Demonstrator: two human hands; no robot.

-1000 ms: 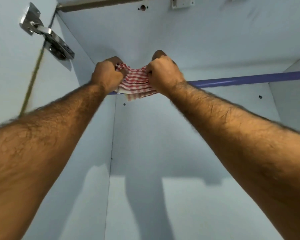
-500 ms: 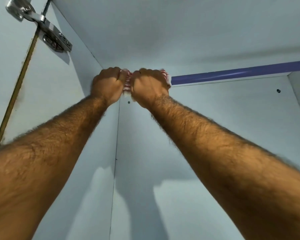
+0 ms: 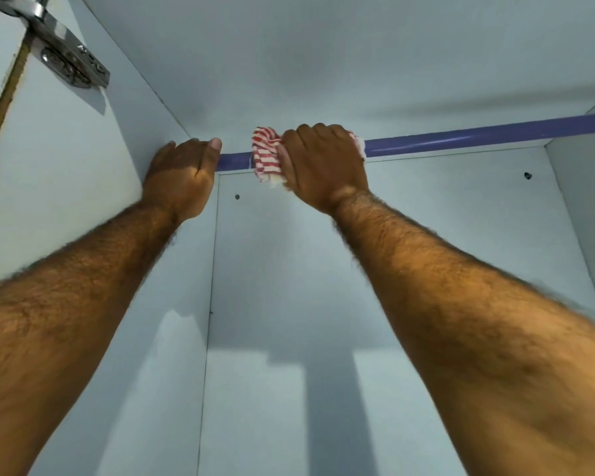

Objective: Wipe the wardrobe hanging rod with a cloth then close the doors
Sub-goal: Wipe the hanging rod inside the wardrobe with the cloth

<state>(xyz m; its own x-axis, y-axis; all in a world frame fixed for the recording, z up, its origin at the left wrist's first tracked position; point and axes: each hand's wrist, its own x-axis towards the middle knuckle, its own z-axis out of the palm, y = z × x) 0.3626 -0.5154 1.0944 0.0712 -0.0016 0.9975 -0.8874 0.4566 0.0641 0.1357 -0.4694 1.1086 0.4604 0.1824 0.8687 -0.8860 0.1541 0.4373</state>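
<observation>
Inside the pale blue wardrobe (image 3: pixel 358 80), our right hand (image 3: pixel 323 166) clenches the striped cloth (image 3: pixel 267 154) around the purple rod (image 3: pixel 478 137), while our left hand (image 3: pixel 182 173) grips the rod's wall end.

rod (image 3: pixel 478 137) clear rightward to side wall (image 3: pixel 584 187); left hand (image 3: pixel 181 176) blocks left end.

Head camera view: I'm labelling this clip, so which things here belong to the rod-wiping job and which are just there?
In the job:
- purple wardrobe hanging rod
- red-and-white striped cloth, wrapped on the rod
- right hand, gripping the cloth
- left hand, at the rod's left end

Just there:
- silver metal door hinge
- small dark holes in the back panel
</observation>
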